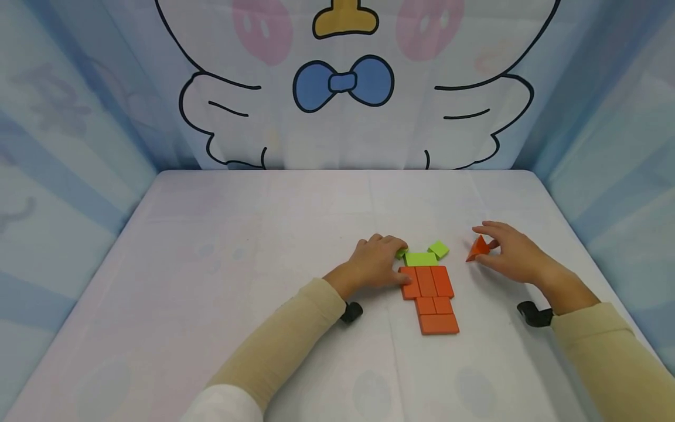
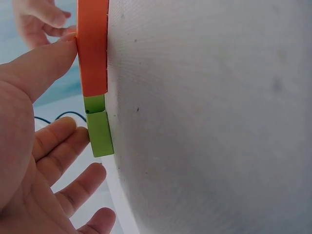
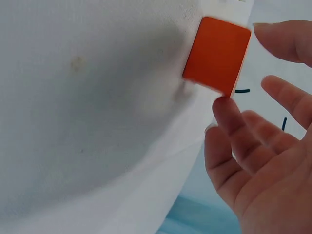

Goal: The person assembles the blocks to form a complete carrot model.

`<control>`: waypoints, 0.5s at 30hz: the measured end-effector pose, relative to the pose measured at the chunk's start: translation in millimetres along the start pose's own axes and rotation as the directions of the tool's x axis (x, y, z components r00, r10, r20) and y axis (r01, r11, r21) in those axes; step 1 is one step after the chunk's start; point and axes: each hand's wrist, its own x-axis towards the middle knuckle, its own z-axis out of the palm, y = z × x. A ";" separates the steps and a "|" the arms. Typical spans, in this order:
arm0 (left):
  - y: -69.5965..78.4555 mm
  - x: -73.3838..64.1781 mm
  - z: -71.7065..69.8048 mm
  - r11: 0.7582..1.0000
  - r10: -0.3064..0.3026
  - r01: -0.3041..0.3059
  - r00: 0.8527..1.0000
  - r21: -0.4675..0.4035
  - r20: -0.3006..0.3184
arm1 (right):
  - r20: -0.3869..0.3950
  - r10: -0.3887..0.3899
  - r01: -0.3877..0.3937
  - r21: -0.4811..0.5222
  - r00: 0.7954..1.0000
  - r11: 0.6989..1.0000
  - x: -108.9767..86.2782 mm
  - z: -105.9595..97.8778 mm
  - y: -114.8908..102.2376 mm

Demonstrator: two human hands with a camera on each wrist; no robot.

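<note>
An orange triangular block [image 1: 478, 248] is at my right hand [image 1: 514, 252]; the thumb and a fingertip hold it at its edges. The right wrist view shows a square face of this orange block [image 3: 217, 54], tilted close to the table. My left hand [image 1: 373, 262] rests beside flat-laid blocks. Its thumb touches an orange block [image 1: 410, 283], and its outstretched fingers touch a small green block [image 2: 100, 134]. Next to that lies a green rectangular block [image 1: 420, 259] above several orange blocks [image 1: 440, 324]. Another small green block [image 1: 439, 249] sits at an angle at the right corner.
The white table [image 1: 211, 264] spreads out mostly to the left of the blocks. A printed curtain [image 1: 343, 135] stands behind it, with cloth walls at both sides. Black wrist devices [image 1: 535, 315] are worn below both hands.
</note>
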 end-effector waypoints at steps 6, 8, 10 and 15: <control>0.7 0.6 -0.6 1.000 0.000 0.000 1.000 0.000 -0.003 | 0.012 0.045 -0.045 0.012 0.999 0.999 -3.3 -0.6 0.3; 1.0 0.3 -1.1 1.000 0.001 -0.001 1.000 -0.001 -0.001 | 0.008 0.051 -0.050 -0.006 0.999 0.999 -4.1 -0.6 1.0; 1.2 0.1 -1.2 1.000 -0.001 0.001 1.000 0.000 0.001 | 0.010 0.052 -0.052 -0.012 0.999 0.999 -4.9 0.1 1.5; 1.1 -0.1 -0.7 1.000 -0.009 0.009 1.000 -0.007 0.003 | 0.036 0.035 -0.035 -0.007 0.999 0.999 -8.4 2.2 2.3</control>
